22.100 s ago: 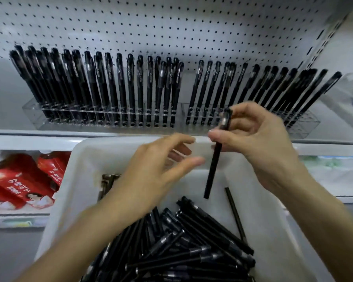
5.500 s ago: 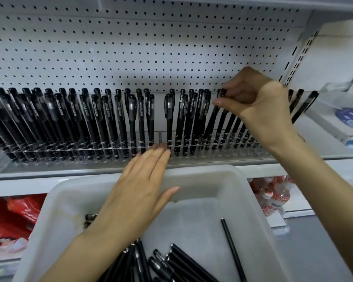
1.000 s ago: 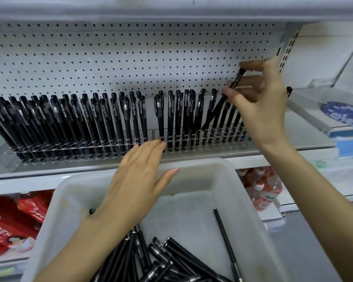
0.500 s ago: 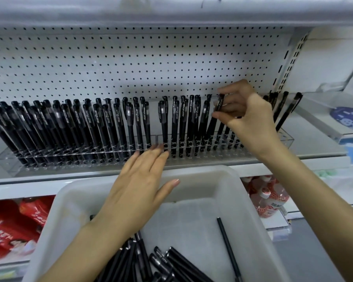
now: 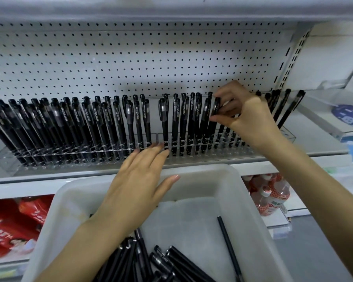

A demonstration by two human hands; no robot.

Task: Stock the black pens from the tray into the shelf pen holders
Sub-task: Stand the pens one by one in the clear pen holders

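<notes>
Black pen (image 5: 216, 107) — pinched by right hand (image 5: 247, 119), left hand (image 5: 139, 184) flat.

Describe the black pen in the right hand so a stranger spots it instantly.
On the white pegboard shelf, black pens stand in clear plastic holders. Follow the row to the right hand. Its black capped pen is the only one pinched at the cap by fingertips.

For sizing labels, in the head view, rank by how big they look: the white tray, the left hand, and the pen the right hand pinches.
1. white tray, nearest the camera.
2. left hand.
3. pen, partly hidden by the right hand.
</notes>
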